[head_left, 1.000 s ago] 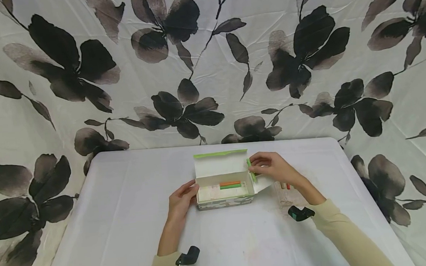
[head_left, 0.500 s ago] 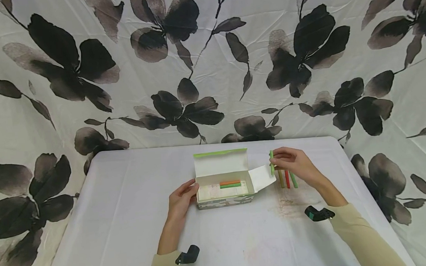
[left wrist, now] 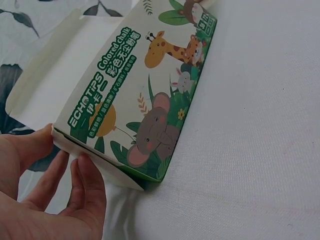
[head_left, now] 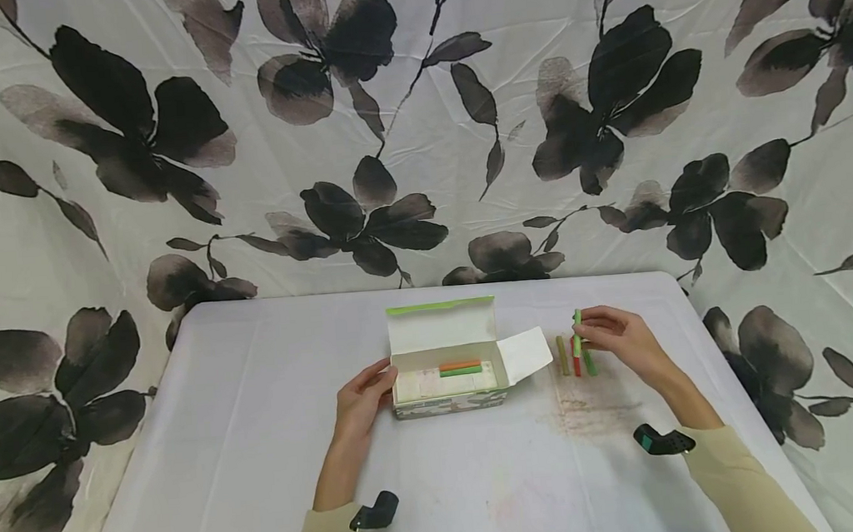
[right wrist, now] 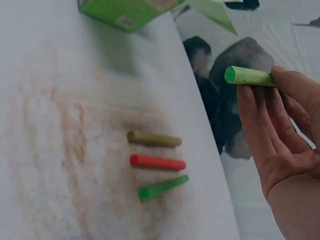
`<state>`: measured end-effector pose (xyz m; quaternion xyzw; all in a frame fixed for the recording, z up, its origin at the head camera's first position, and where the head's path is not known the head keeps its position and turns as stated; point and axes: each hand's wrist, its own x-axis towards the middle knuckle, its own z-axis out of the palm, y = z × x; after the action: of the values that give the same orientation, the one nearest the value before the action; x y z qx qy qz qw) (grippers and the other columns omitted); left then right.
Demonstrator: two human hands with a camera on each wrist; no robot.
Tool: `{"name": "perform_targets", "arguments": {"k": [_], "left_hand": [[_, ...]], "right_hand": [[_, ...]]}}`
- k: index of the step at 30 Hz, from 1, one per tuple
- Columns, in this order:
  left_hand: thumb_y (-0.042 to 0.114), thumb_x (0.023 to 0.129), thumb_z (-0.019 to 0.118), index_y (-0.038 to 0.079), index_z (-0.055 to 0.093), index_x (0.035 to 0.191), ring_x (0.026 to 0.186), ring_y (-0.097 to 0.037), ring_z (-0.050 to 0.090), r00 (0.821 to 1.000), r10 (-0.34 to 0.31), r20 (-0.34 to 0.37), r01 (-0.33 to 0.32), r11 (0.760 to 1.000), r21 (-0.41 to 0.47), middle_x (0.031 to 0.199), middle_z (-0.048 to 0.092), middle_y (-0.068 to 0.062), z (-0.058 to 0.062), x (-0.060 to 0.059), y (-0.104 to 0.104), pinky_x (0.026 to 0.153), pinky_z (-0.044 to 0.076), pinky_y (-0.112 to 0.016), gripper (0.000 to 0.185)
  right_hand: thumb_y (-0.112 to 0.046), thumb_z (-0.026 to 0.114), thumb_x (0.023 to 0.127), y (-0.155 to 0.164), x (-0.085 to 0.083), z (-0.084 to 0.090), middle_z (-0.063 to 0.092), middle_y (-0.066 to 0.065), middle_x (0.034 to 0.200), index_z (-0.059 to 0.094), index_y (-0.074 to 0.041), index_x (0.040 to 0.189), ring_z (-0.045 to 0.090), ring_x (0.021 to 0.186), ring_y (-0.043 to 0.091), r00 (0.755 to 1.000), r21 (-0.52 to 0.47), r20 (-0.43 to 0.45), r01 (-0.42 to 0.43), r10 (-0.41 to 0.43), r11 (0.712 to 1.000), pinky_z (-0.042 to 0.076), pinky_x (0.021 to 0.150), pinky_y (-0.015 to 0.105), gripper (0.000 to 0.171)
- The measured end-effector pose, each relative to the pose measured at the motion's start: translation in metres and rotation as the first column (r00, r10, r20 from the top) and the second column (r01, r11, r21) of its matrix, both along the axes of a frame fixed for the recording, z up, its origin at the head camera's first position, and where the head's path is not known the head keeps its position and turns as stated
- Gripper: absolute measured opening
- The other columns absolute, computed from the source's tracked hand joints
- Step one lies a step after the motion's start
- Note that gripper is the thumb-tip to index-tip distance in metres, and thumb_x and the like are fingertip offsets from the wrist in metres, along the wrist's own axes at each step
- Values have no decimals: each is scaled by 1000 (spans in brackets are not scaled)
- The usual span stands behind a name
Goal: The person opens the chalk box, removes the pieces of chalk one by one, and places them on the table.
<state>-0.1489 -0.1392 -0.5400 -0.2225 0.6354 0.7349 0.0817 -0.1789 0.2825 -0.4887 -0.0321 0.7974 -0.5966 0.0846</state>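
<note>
A stick of light green chalk (right wrist: 251,76) is pinched between the thumb and fingers of my right hand (head_left: 624,346), above the table. Under it lie an olive chalk (right wrist: 155,139), a red chalk (right wrist: 159,162) and a darker green chalk (right wrist: 164,187), side by side and apart. My left hand (head_left: 358,405) grips the left end of a colored chalk box (left wrist: 145,100), thumb at the corner and fingers against the end. The box lid stands raised. Inside the box show an orange chalk (head_left: 460,364) and a green chalk (head_left: 461,372).
The box's white side flap (head_left: 526,354) sticks out to the right, close to the olive chalk. Reddish-brown chalk smears (right wrist: 75,125) mark the white table (head_left: 260,446). Behind the table's far edge hangs a flower-patterned cloth (head_left: 461,130).
My right hand has moved right with the light green chalk, from the box's right side to above the loose chalks. The left hand and the box have stayed in place.
</note>
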Motion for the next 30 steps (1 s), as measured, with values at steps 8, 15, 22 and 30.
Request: {"name": "perform_targets", "arguments": {"k": [8,15,22,30], "left_hand": [[17,95,77,3,67,134,86,-16,66,1000,8,18,-7,999,-40,106,70,-5,0,2,-12,71,53,-20,43],[17,95,77,1,66,134,84,-16,67,1000,9,10,-9,1000,-24,106,71,-7,1,2,-10,70,53,-20,44],[15,95,76,-1,65,135,81,-14,66,1000,9,-4,-8,1000,9,102,71,-5,1,1,-5,69,53,-20,45],[14,95,77,-1,65,134,81,-13,65,1000,7,-7,-7,1000,20,101,70,-4,-1,0,0,68,53,-20,44]], "right_hand": [[-23,71,100,10,6,-26,68,13,117,54,11,136,71,101,16,998,8,42,56,-57,998,57,92,39,52],[-21,69,101,27,15,-38,67,20,121,51,12,139,70,95,8,993,40,64,97,-99,995,59,89,37,54],[-25,71,100,36,17,-51,66,21,122,52,12,139,68,92,3,981,129,105,148,-162,980,59,85,28,56],[-22,72,99,37,12,-62,72,15,107,61,10,129,65,80,3,975,287,65,186,-212,940,56,69,22,45]]}}
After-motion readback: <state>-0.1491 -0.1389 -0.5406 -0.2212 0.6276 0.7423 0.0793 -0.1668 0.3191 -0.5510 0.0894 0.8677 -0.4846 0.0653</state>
